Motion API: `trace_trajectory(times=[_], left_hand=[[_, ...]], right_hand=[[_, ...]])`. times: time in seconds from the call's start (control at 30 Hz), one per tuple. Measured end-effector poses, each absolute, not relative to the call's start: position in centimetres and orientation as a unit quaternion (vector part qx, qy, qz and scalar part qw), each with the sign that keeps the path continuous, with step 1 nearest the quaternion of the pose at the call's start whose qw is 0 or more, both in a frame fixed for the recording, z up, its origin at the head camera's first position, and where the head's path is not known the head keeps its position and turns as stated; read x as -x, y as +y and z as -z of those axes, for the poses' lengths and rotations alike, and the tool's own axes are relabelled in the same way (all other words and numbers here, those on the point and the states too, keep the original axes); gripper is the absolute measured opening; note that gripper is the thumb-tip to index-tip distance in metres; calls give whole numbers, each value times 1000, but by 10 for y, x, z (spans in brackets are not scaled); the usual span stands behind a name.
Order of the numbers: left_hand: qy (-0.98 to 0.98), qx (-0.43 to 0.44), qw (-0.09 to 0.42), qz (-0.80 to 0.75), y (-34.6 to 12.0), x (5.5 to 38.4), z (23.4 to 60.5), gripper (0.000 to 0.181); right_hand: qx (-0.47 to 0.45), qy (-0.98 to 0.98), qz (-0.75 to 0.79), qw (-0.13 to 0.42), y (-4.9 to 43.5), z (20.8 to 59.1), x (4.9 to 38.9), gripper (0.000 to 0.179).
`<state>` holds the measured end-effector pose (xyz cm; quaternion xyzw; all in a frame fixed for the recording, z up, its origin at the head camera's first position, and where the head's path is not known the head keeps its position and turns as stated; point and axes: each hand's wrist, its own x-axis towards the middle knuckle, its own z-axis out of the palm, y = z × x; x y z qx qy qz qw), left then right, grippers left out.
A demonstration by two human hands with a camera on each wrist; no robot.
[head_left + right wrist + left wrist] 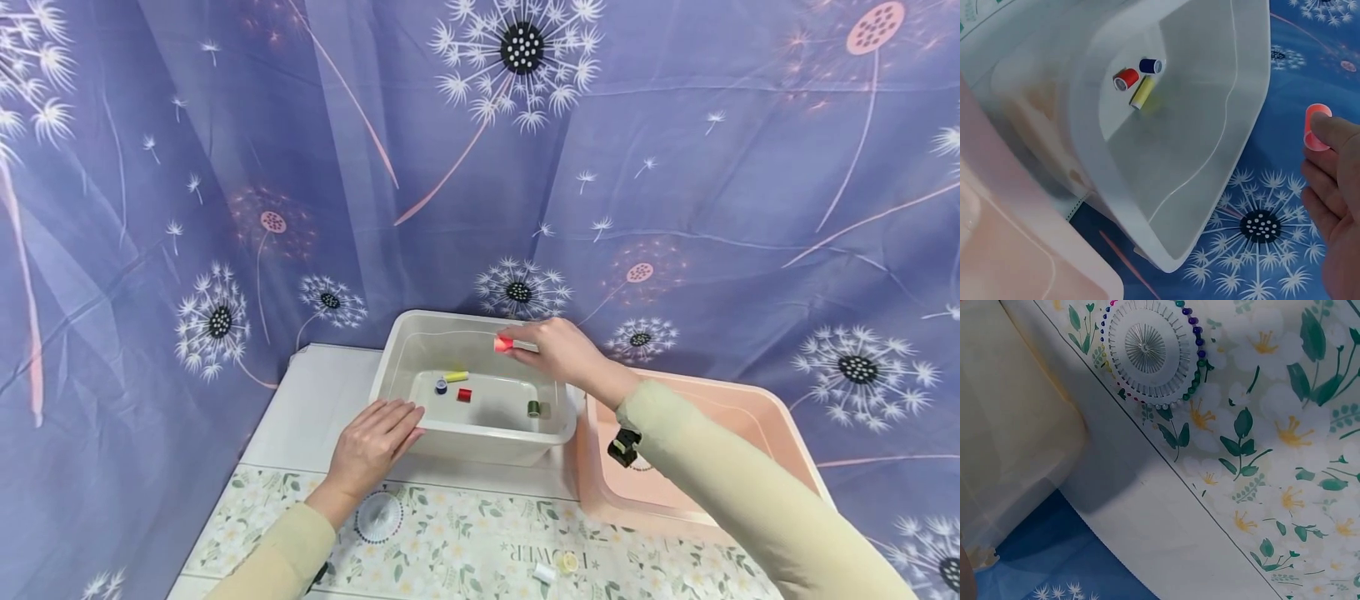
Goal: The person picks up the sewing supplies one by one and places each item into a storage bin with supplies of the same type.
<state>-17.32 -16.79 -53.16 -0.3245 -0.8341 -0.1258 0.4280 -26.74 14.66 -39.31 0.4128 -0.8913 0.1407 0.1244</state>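
My right hand (558,348) pinches a bright coral-pink thread spool (502,343) between thumb and fingers, above the far right part of a grey-white plastic bin (480,432). The right wrist view shows the same spool (1309,127) under the thumb. My left hand (372,446) rests on the bin's near left rim, fingers fairly straight. On the bin's floor lie a yellow spool (455,377), a navy spool (441,387), a red spool (465,396) and, apart at the right, a dark green spool (533,409).
A peach-coloured bin (697,492) stands to the right, partly behind my right sleeve. In front, on the flowered mat (465,542), lie a pin wheel (379,517), a white spool (545,573) and a pale yellow spool (569,562). A blue dandelion curtain (465,242) hangs behind.
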Motion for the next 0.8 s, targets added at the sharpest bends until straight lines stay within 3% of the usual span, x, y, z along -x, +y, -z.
trace_trajectory(times=[0.8], left_hand=[[-834, 323, 432, 117, -169, 175, 532, 33]], right_hand=[[-423, -903, -59, 44, 115, 411, 312, 21]])
